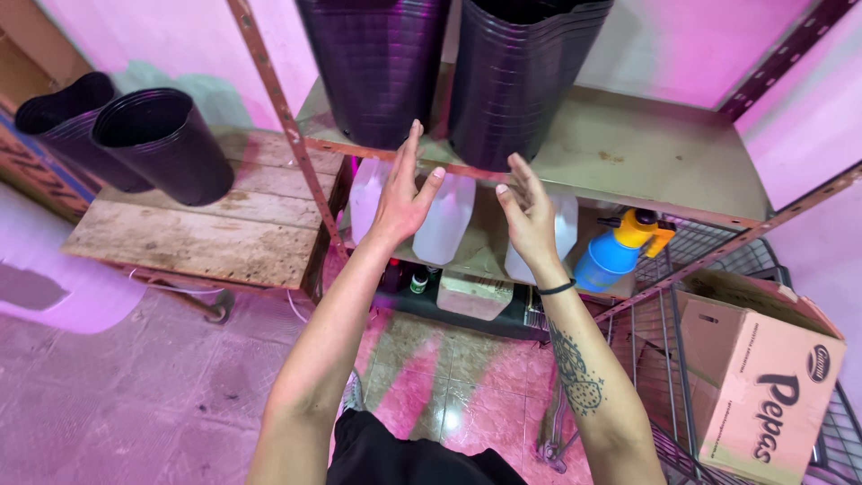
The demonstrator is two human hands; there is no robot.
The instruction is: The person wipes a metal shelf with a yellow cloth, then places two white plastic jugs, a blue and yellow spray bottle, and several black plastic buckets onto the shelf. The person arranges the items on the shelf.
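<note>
Hands raised side by side in front of a metal shelf [628, 153]: the left hand [401, 199] and the right hand [530, 216] are both open, fingers straight and spread a little, palms turned toward each other with a gap between them. Neither grip holds anything. The fingertips of both reach up to the shelf's rusty front edge, just below two stacks of black plastic pots; whether they touch that edge cannot be told. The left stack [377, 63] stands above the left hand, the right stack [516, 76] above the right hand, both upright on the shelf with their long axes vertical, bases down and tops cut off by the frame. Behind the hands, on the lower shelf, stand white plastic jugs [446, 224], and to the right a blue spray bottle [615, 251] with a yellow head. Two more stacks of black pots [135, 135] lie tilted on a wooden pallet surface [206, 233] at the left, mouths facing up and toward the camera. A cardboard box [763, 386] sits in a wire basket at lower right.
</note>
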